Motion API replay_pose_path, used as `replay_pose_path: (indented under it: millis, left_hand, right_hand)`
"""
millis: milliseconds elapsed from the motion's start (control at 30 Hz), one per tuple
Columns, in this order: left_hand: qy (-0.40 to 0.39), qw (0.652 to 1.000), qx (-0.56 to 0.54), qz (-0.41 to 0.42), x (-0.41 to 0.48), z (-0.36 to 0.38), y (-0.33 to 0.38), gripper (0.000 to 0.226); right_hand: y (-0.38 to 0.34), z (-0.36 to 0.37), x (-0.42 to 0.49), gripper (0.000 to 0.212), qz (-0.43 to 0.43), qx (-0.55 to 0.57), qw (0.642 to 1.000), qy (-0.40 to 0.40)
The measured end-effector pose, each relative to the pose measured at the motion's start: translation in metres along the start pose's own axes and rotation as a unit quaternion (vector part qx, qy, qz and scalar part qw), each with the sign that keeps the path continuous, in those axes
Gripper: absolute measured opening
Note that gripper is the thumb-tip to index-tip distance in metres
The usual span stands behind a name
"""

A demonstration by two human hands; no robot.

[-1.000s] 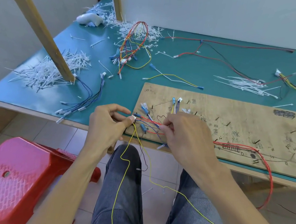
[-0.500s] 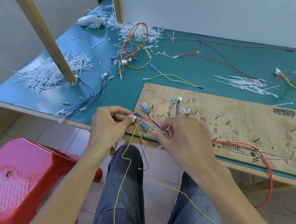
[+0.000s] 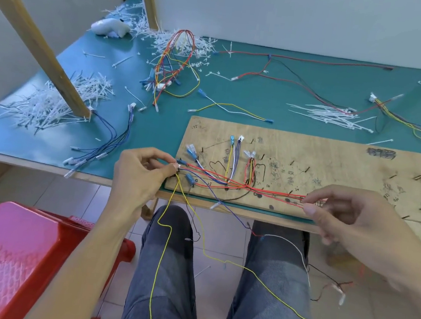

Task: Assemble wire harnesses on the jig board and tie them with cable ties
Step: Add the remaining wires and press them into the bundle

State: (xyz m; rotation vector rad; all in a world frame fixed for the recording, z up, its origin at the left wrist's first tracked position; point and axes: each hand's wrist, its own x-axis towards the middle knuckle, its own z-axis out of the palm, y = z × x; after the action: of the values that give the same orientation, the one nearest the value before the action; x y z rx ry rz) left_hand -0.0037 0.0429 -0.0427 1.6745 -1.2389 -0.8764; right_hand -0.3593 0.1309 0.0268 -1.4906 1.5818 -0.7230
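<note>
The wide green bench [image 3: 171, 129] fills the view, and at lower left a red stool [image 3: 12, 255] sits on the tiled floor. Flat along the bench's near edge lies the jig board [image 3: 334, 156], bare plywood scrawled with marks and studded with dark pegs. A slanted wooden post [image 3: 35, 37] comes down at the left, with a heap of white cable ties [image 3: 51, 106] spread round its foot. A thinner scatter of ties [image 3: 331, 116] lies well apart on the right, beyond the board. Behind the board a looped bundle of coloured wires [image 3: 175, 62] rests on the bench, and a loose set of blue wires [image 3: 107, 143] trails between the post and the board's left end.

Now the hands. The left hand [image 3: 140, 175] is at the board's left corner, thumb and fingertips pinched tight on a small white connector [image 3: 175, 166]. The right hand [image 3: 349, 215] is out over the board's near edge, well apart from the left. Its thumb and forefinger are closed on the red wires [image 3: 273, 193], the other fingers loosely spread. Those red wires run in a straight line between the two hands, low along the board past the pegs. Short branches ending in blue and clear terminals [image 3: 191, 148] reach up the board from that run. From the connector, two yellow wires [image 3: 161, 258] drop off the bench edge and across the person's denim knees.
</note>
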Motion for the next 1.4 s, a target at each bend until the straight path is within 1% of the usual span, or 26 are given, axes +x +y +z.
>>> replay_pose_path:
  millis: [67,133,233,267,367,433,567,600,667,700,733,767,800,867,900,967,1000,1067,1133,1200,1300,1400]
  left_hand:
    - [0.006,1.000,0.013,0.003,-0.001,0.001,-0.001,0.013]
    - [0.010,1.000,0.027,0.007,-0.001,0.002,-0.001,0.012]
    - [0.006,0.998,0.052,0.024,-0.004,0.001,-0.001,0.011]
    - [0.004,0.998,0.064,0.029,-0.006,-0.001,0.000,0.011]
    - [-0.027,0.992,0.108,0.052,-0.009,-0.009,0.008,0.014]
    - [-0.053,0.982,0.164,0.078,-0.011,-0.017,0.015,0.013]
    - [-0.091,0.944,0.291,0.124,-0.021,-0.023,0.040,0.010]
    - [-0.099,0.929,0.330,0.132,-0.024,-0.022,0.045,0.017]
    - [-0.099,0.883,0.436,0.143,-0.031,-0.017,0.053,0.032]
    - [-0.086,0.856,0.486,0.151,-0.036,-0.013,0.058,0.035]
    - [-0.070,0.830,0.526,0.173,-0.042,-0.007,0.066,0.034]
    - [-0.066,0.808,0.547,0.211,-0.051,0.003,0.074,0.031]
    - [-0.083,0.792,0.543,0.266,-0.060,0.015,0.080,0.030]
    - [-0.147,0.786,0.469,0.375,-0.082,0.047,0.085,0.034]
    - [-0.176,0.779,0.438,0.412,-0.092,0.063,0.085,0.037]
    - [-0.196,0.753,0.427,0.460,-0.104,0.089,0.077,0.047]
    - [-0.195,0.742,0.440,0.467,-0.106,0.097,0.072,0.051]
    - [-0.180,0.738,0.462,0.459,-0.105,0.105,0.061,0.059]
    - [-0.171,0.732,0.483,0.449,-0.105,0.111,0.051,0.065]
    - [-0.164,0.729,0.494,0.446,-0.107,0.118,0.043,0.062]
    - [-0.146,0.731,0.493,0.448,-0.110,0.123,0.038,0.060]
    - [-0.124,0.725,0.506,0.451,-0.113,0.125,0.040,0.064]
  right_hand:
    - [0.006,-0.007,-0.004,0.031,0.001,0.005,1.000,-0.007]
    - [0.014,-0.012,-0.007,0.032,-0.012,-0.022,1.000,-0.004]
    - [0.027,-0.023,-0.012,0.031,-0.017,-0.023,1.000,0.000]
    - [0.030,-0.027,-0.013,0.031,-0.017,-0.011,1.000,-0.001]
    - [0.041,-0.034,-0.018,0.027,0.009,0.085,0.996,-0.015]
    - [0.050,-0.038,-0.018,0.026,0.030,0.133,0.990,-0.024]
    - [0.061,-0.042,-0.018,0.025,0.063,0.195,0.976,-0.067]
    - [0.062,-0.042,-0.017,0.025,0.067,0.203,0.974,-0.072]
    - [0.064,-0.041,-0.015,0.026,0.075,0.212,0.972,-0.064]
    - [0.065,-0.041,-0.014,0.027,0.079,0.216,0.971,-0.057]
    - [0.065,-0.041,-0.012,0.027,0.082,0.220,0.971,-0.051]
    - [0.066,-0.041,-0.011,0.027,0.085,0.225,0.969,-0.048]
    - [0.066,-0.041,-0.010,0.025,0.090,0.232,0.967,-0.045]
    - [0.065,-0.042,-0.008,0.020,0.102,0.254,0.961,-0.037]
    - [0.064,-0.044,-0.006,0.019,0.107,0.267,0.957,-0.035]
    - [0.060,-0.048,-0.005,0.021,0.113,0.281,0.952,-0.032]
    - [0.058,-0.049,-0.004,0.023,0.115,0.282,0.952,-0.030]
    - [0.052,-0.047,-0.002,0.023,0.118,0.268,0.956,-0.012]
    - [0.048,-0.042,0.003,0.017,0.107,0.242,0.964,0.027]
    - [0.044,-0.037,0.010,0.011,0.092,0.212,0.971,0.063]
    - [0.038,-0.030,0.022,0.006,0.092,0.143,0.981,0.096]
    - [0.031,-0.021,0.038,0.011,0.086,0.099,0.982,0.138]
